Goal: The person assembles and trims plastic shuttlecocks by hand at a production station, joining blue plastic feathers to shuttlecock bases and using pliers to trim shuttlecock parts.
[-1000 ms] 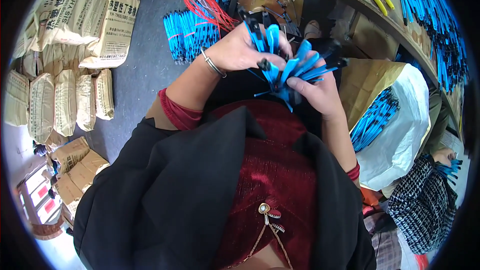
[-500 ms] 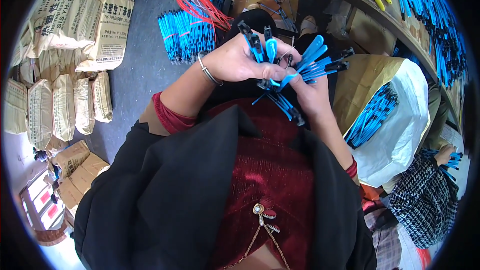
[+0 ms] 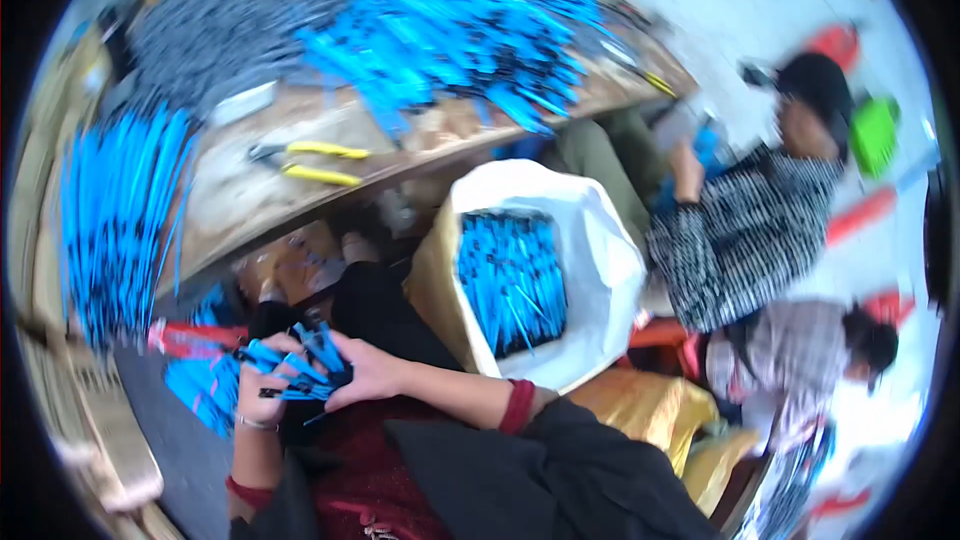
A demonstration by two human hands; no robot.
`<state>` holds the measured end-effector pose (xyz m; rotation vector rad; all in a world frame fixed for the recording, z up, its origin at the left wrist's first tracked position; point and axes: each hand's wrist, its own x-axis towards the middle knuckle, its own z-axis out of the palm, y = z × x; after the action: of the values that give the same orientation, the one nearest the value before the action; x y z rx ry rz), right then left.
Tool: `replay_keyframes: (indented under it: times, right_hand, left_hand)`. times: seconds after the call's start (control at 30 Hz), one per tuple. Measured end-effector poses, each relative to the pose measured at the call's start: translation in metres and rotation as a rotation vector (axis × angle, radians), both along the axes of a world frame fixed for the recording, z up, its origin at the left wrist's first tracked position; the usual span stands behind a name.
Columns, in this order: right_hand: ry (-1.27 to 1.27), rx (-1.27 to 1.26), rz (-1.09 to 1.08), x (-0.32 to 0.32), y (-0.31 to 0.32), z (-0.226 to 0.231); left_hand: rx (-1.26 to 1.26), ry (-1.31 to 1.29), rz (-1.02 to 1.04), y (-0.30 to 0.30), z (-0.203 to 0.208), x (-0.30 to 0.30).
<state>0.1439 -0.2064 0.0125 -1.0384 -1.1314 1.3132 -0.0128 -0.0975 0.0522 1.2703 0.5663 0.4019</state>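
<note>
My left hand [image 3: 258,390], with a bracelet at the wrist, is closed around blue plastic strips with black ends [image 3: 308,370]. From the other side, my right hand [image 3: 372,372] grips the same bunch, its thumb against the strips. Both hands are close together in front of my lap, and motion blur hides where each finger lies. Just beyond my left hand, banded bundles of blue strips [image 3: 205,395] lie on the floor with red cords [image 3: 195,337] beside them.
An open white-lined sack [image 3: 598,285] of blue strips stands to my right. Across the workbench [image 3: 230,205] lie heaped blue strips [image 3: 450,35], grey pieces [image 3: 240,25] and yellow-handled pliers [image 3: 322,162]. Two people sit on the right; the nearer wears a checked jacket [image 3: 750,230].
The view has swung right, bringing the workbench, sack and co-workers further into sight. My hands now appear lower left, and the fanned strips are drawn closer together between them.
</note>
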Motion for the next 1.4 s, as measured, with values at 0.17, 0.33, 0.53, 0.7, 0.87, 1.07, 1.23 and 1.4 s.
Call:
replay_keyframes:
  times: [0.17, 0.33, 0.53, 0.7, 0.87, 1.07, 1.23, 1.4]
  right_hand:
    - [-0.181, 0.14, 0.035, 0.069, 0.031, 0.018]
    - [-0.124, 0.061, -0.036, 0.043, 0.038, 0.006]
    - [-0.111, 0.019, -0.296, 0.016, 0.055, 0.013]
    - [-0.116, -0.186, -0.319, -0.015, 0.061, 0.029]
    - [-0.064, -0.04, -0.337, -0.027, 0.051, 0.032]
    - [-0.122, -0.028, -0.286, 0.017, 0.068, 0.037]
    - [-0.04, 0.056, -0.275, 0.057, 0.062, 0.048]
    - [0.137, 0.176, -0.32, 0.105, 0.078, 0.045]
  left_hand:
    - [0.024, -0.184, 0.076, 0.023, -0.004, 0.062]
    - [0.051, -0.296, -0.219, 0.042, 0.006, 0.048]
    - [0.037, 0.038, 0.169, 0.051, -0.005, 0.024]
    - [0.114, 0.047, 0.226, 0.06, 0.019, 0.015]
    - [0.072, 0.008, 0.249, 0.031, 0.015, 0.001]
    - [0.032, -0.014, 0.201, 0.042, 0.044, 0.038]
    - [0.234, -0.043, -0.082, 0.068, 0.068, 0.063]
    - [0.561, 0.056, -0.36, 0.191, 0.139, 0.114]
